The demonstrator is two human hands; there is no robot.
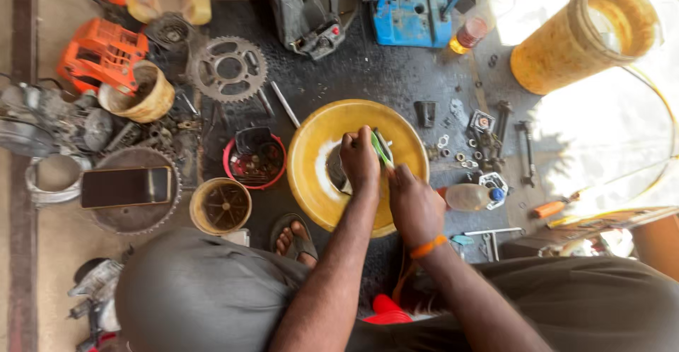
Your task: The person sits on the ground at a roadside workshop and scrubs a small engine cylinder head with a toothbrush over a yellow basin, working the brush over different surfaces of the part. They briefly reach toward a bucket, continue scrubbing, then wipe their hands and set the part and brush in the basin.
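Note:
Both my hands work over a round yellow basin (311, 150) on the dark floor in front of me. My left hand (359, 160) is closed on a dark metal part (335, 169) held inside the basin. My right hand (414, 203), with an orange band at the wrist, grips a green-handled brush (382, 148) whose head rests against that part. The part is mostly hidden under my left hand.
Around the basin lie a large sprocket (228, 68), a red bowl of small parts (254, 161), a phone on a toothed disc (126, 186), a clear bottle (468, 197), scattered nuts and wrenches (527, 150), a tall yellow bucket (583, 37), and an orange engine cover (102, 54).

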